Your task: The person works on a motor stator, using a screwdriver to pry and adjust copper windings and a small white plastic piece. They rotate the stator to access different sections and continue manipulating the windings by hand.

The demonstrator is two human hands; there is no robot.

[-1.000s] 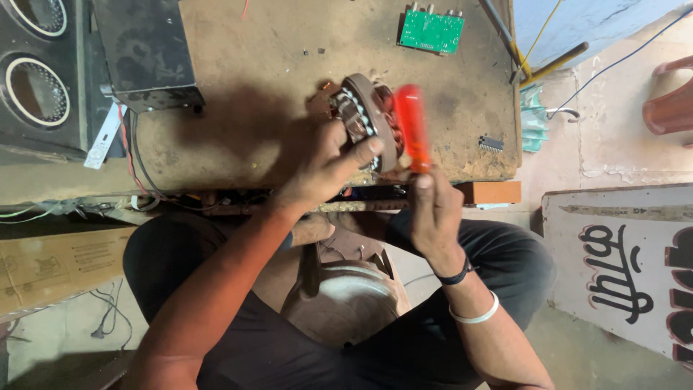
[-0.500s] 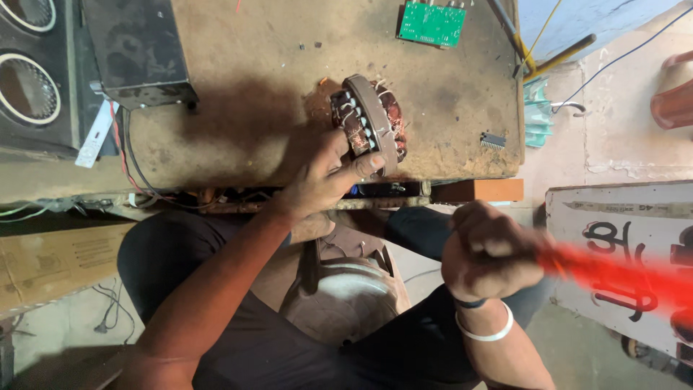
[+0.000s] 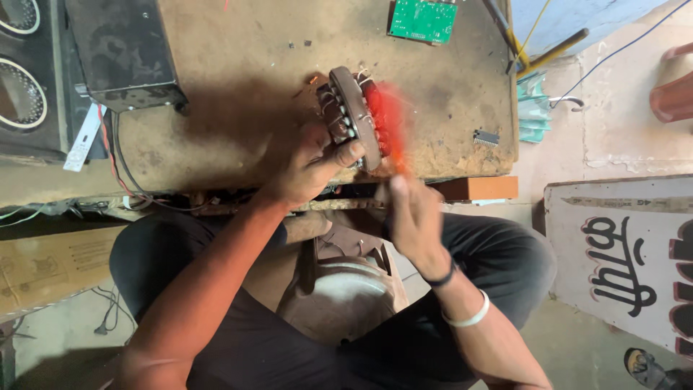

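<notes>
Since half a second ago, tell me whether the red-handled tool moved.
Yes. The red-handled tool swung from beyond the workbench edge, back up against the motor stator.

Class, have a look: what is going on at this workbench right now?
A seated person's left hand steadies a round metal motor stator with wire windings, stood on edge on the worn wooden bench. The right hand holds a red-handled tool, blurred, against the stator's right side. A green circuit board lies further back.

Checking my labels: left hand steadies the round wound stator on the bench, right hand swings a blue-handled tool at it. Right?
Not quite: in the head view the tool in the right hand has a red-orange handle, not blue. The left hand does hold the stator.
</notes>
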